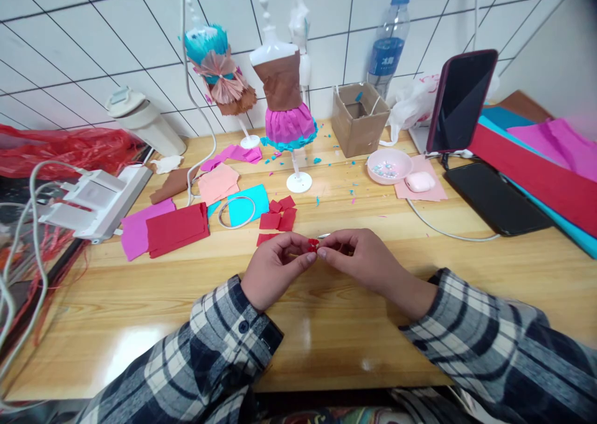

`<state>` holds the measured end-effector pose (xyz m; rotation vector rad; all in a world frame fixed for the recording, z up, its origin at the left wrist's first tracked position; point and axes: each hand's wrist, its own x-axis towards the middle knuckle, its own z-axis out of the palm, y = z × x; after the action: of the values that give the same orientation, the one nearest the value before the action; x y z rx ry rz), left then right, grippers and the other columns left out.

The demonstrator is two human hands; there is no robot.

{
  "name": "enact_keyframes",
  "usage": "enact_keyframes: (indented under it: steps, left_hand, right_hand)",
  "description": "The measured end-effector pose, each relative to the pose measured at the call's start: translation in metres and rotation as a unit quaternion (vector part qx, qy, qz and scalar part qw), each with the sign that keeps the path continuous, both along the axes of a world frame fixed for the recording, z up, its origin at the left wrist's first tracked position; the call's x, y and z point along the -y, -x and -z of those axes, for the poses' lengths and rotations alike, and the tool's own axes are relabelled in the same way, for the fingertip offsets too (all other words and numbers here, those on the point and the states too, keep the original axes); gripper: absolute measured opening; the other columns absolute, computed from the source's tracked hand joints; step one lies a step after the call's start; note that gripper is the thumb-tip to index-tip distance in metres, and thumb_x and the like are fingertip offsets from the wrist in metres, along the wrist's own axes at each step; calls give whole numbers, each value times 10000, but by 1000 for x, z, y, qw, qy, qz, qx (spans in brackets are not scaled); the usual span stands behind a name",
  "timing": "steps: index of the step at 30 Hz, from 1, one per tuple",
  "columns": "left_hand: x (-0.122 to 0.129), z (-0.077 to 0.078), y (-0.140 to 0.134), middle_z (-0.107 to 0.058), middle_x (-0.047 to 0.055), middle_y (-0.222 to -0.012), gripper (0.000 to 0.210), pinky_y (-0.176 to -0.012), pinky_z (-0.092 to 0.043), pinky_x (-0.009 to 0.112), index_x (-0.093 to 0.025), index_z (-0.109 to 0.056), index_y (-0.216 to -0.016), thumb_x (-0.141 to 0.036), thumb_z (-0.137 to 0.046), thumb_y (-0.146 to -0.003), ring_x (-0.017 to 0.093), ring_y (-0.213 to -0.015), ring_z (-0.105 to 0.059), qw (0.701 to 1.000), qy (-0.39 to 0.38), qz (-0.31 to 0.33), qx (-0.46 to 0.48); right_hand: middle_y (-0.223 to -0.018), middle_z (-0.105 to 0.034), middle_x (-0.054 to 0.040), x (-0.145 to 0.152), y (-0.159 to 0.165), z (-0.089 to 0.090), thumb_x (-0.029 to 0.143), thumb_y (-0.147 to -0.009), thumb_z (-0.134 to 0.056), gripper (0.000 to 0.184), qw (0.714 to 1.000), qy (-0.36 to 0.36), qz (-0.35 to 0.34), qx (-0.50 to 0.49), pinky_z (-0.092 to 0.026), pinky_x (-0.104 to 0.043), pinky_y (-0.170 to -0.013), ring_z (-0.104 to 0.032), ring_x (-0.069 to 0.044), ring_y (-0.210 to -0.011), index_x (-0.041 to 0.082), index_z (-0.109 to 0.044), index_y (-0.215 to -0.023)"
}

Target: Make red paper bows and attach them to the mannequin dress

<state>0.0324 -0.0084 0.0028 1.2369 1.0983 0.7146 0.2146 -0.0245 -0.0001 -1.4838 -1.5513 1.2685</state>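
Between my two hands is a small crumpled piece of red crepe paper (313, 244). My left hand (278, 263) pinches it between thumb and forefinger. The fingertips of my right hand (361, 255) are pressed together at its other side. A thin silvery object (323, 235) shows just behind my right fingers; its kind is hidden. Cut red paper squares (278, 217) lie just beyond my left hand. Past them stands a small dress form (283, 88) with a brown bodice and a pink skirt edged in blue.
Folded crepe paper (178, 229) and a silvery ring (237, 212) lie to the left. A cardboard box (357, 125), a pink bead bowl (388, 167), a propped phone (461, 104) and a water bottle (387, 48) stand at the back right. A white cable (452, 232) crosses the table.
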Motion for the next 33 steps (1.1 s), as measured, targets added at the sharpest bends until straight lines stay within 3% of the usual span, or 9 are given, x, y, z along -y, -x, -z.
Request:
enact_keyframes:
  steps: [4,14,20,33]
  left_hand:
    - [0,-1,-1,-676,28,-789,242,-668,-497,237,-137,-642,-836,-299,-758,-699,125,-705,-617,1000,-12,-7,-20]
    - [1,-2,-3,-691,2,-734,185,-689,-497,217,-131,-644,-757,-218,-774,-659,100,-676,-618,999,20,-26,26]
    - [0,-1,-1,-683,7,-767,249,-694,-498,237,-140,-635,-789,-264,-800,-648,113,-693,-618,998,18,-27,51]
    - [-1,-3,-4,-732,36,-802,238,-692,-516,259,-147,-672,-782,-345,-760,-682,149,-722,-657,1000,8,-22,-15]
  right_hand:
    - [-660,-670,-11,-1,1,0,285,-774,-614,172,1000,-3,1,-2,-362,-237,-525,-513,-109,-568,167,-735,-808]
    - [-621,-610,16,0,3,0,273,-773,-598,144,1000,-19,-7,13,-337,-224,-507,-466,-89,-538,161,-685,-753]
    - [-628,-622,18,1,4,1,254,-785,-589,138,999,-31,-26,18,-351,-225,-522,-484,-91,-545,173,-701,-786]
    - [-640,-637,3,2,4,-2,311,-752,-648,155,999,-25,17,27,-360,-234,-511,-490,-103,-551,172,-711,-778]
